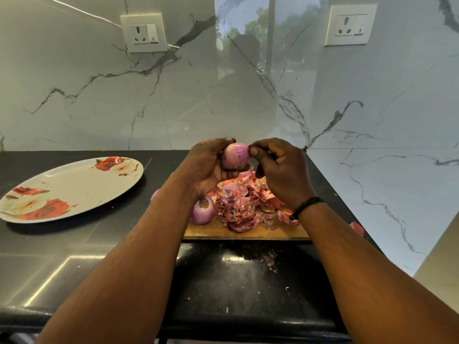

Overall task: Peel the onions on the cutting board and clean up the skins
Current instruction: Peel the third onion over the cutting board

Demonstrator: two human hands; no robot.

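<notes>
Above the cutting board (246, 233), her left hand (208, 167) cups the onion (234, 155) while right-hand fingers (255, 151) pinch its skin at the tip; best peel downward, dropping strips onto the board's skins (244, 204)

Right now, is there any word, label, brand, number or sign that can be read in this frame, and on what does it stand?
None can be read.
Left wall socket: only a small mark on its switch, no text.
Right wall socket: the same, a small mark, no text.
Plate: a rose pattern, no lettering.
Cutting board, the held onion and the wristband: no print visible.
</notes>
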